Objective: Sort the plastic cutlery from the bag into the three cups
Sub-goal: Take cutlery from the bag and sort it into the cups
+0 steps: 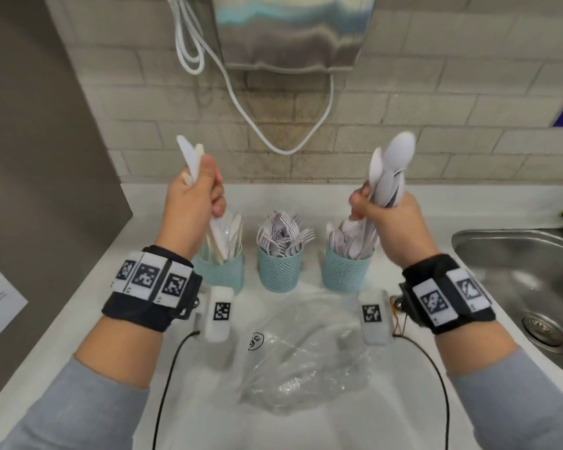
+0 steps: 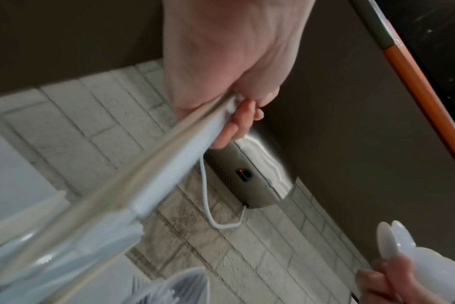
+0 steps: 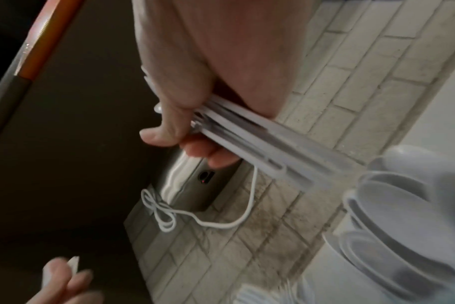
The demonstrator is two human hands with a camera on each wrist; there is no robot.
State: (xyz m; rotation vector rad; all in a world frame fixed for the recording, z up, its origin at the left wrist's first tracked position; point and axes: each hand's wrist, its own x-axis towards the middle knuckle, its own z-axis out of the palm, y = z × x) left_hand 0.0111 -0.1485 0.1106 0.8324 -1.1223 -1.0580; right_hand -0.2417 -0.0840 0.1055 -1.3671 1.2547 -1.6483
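- A crumpled clear plastic bag (image 1: 301,355) lies flat on the white countertop (image 1: 117,306), nearest the viewer, between the two grey-sleeved forearms.
- Behind the bag stand three perforated teal cups in a row: the left cup (image 1: 221,271) holds knives, the middle cup (image 1: 280,271) white plastic forks, the right cup (image 1: 345,271) spoons.
- A stainless steel sink (image 1: 514,274) sits at the right; a grey brick-pattern wall (image 1: 436,102) rises behind, with a metal wall-mounted dryer (image 1: 290,30) and a looped white cord (image 1: 241,102).
- The left hand (image 1: 192,203) is fisted around a bundle of white and cream plastic knives (image 1: 192,157), raised over the left cup.
- The right hand (image 1: 384,212) is curled round a bunch of white plastic spoons (image 1: 390,167), bowls up, above the right cup.
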